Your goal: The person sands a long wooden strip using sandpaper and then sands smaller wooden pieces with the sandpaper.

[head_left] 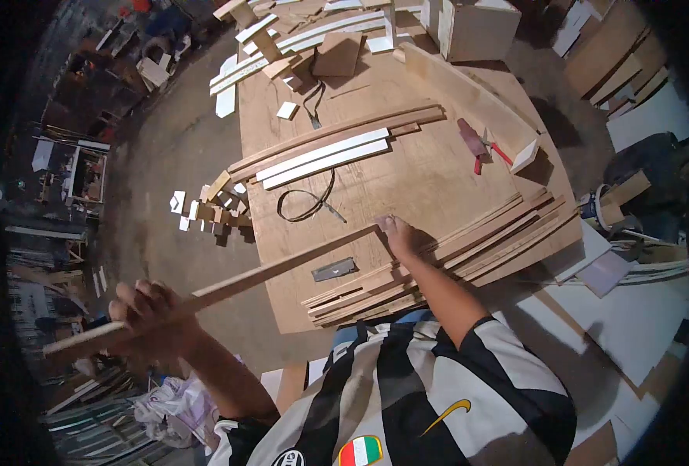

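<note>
A long, narrow wooden strip (282,265) slants across my front, its near left end sticking out past the table. My left hand (154,314) is wrapped round it near that end, off the table's side. At the far end, my right hand (397,235) has its fingers closed on the strip above the tabletop. A small pinkish patch shows at those fingertips; I cannot make out what it is. Under the strip lies a flat grey metal piece (334,269). Below my right forearm, several wooden strips (469,252) lie stacked along the table's near edge.
The plywood table (375,194) bears white strips (325,158), a black cable (282,206), red-handled pliers (498,151) and a long board (469,89). Offcuts (220,206) are piled by its left side. White panels (616,318) lie at the right.
</note>
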{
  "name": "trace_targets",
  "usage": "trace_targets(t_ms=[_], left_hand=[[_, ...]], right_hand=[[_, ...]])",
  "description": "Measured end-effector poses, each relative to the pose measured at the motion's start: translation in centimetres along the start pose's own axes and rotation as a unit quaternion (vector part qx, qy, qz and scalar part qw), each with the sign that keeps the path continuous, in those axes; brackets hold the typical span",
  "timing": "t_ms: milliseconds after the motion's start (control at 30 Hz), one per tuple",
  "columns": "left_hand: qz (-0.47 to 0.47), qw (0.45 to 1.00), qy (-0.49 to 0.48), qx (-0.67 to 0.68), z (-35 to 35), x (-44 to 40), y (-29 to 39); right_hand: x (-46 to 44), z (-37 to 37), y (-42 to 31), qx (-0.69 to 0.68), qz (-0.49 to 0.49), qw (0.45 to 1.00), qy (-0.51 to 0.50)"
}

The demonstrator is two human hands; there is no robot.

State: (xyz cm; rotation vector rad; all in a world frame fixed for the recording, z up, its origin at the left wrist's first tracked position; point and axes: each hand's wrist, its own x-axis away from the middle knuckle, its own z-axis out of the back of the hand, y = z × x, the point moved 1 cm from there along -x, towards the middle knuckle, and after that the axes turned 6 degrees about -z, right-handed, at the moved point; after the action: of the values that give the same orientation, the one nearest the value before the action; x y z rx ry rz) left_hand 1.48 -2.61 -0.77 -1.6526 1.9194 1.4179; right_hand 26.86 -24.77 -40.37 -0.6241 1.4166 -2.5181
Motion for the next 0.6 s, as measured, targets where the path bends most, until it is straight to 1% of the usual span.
trace_targets(t_ms=[33, 67, 133, 167, 200, 233, 267, 300, 333, 367, 400, 433, 500, 533, 567, 600], left_hand=[[-0.009, 1.000, 0.013, 0.000, 1.8, 0.0, 0.0], [-0.013, 1.000, 0.027, -0.002, 3.2, -0.1, 0.3], [-0.018, 0.999, 0.037, -0.009, 4.9, -0.1, 0.4], [-0.018, 1.000, 0.022, -0.004, 6.3, -0.1, 0.6], [-0.017, 1.000, 0.007, -0.004, 6.9, 0.4, 0.7], [-0.015, 1.000, 0.010, 0.006, 8.8, 0.6, 0.6], [-0.025, 0.998, 0.050, -0.036, 10.5, 1.0, 0.8], [-0.033, 0.992, 0.087, -0.083, 11.1, 1.4, 1.0], [-0.030, 0.992, 0.092, -0.075, 11.6, 1.3, 0.6], [-0.044, 0.974, 0.184, -0.126, 11.7, 1.3, 0.3], [-0.057, 0.943, 0.272, -0.180, 11.2, 1.6, 0.0], [-0.051, 0.944, 0.275, -0.174, 12.0, 1.3, -0.6], [-0.125, 0.926, 0.278, -0.222, 12.6, 1.1, -1.4], [-0.118, 0.928, 0.278, -0.218, 12.8, 0.8, -1.9], [-0.118, 0.919, 0.300, -0.228, 12.5, 0.4, -2.2], [-0.120, 0.908, 0.322, -0.241, 12.1, 0.3, -2.2]], right_hand=[[-0.2, 0.6, 0.3, -0.100, 0.005, 0.995, 0.016], [0.4, 0.8, 0.7, -0.095, 0.006, 0.995, 0.020], [0.9, 0.9, 3.1, -0.061, -0.028, 0.996, 0.060], [0.8, 0.2, 4.6, -0.090, -0.089, 0.991, 0.052], [1.6, 0.5, 5.2, -0.087, -0.092, 0.991, 0.052], [2.3, 0.5, 5.1, -0.118, -0.093, 0.986, 0.069], [2.8, 0.3, 5.0, -0.149, -0.093, 0.981, 0.082], [3.7, 1.0, 4.1, -0.147, -0.095, 0.981, 0.082], [5.0, 1.9, 1.8, -0.191, -0.150, 0.969, 0.042], [5.9, 2.0, 0.4, -0.236, -0.204, 0.950, 0.001], [6.2, 2.0, 0.6, -0.234, -0.206, 0.950, 0.002], [6.4, 1.5, 0.6, -0.233, -0.195, 0.953, -0.007], [6.3, 0.5, 1.5, -0.231, -0.185, 0.955, -0.018], [6.0, -0.7, 2.7, -0.261, -0.207, 0.942, -0.030], [5.5, -1.7, 4.0, -0.290, -0.226, 0.929, -0.044], [5.7, -1.6, 3.3, -0.289, -0.227, 0.929, -0.043]])
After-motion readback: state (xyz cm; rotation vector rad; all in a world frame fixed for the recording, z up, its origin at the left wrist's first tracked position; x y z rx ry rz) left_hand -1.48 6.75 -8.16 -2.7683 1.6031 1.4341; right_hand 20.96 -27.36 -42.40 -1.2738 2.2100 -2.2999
